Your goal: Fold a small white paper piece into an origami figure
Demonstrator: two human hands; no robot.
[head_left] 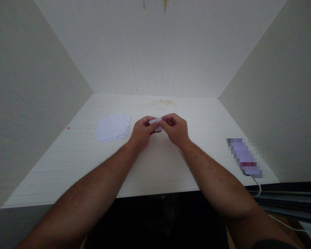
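Between my two hands, over the middle of the table, is a small piece of white paper [157, 121], partly covered by my fingers. My left hand [144, 129] is closed on its left side, thumb on top. From the right, my right hand [175, 127] pinches the same paper near its upper edge and corner. The fingertips of both hands almost meet on it. Left of my left hand lies a loose, fanned pile of white paper sheets [112, 127], with uneven corners sticking out.
White panels enclose the table [155, 173] at the back and both sides. A phone [245, 157], blurred out, lies at the right with a white cable [259, 188] running over the front edge. Brownish stains [164, 102] mark the back; a red spot [68, 128] is at left.
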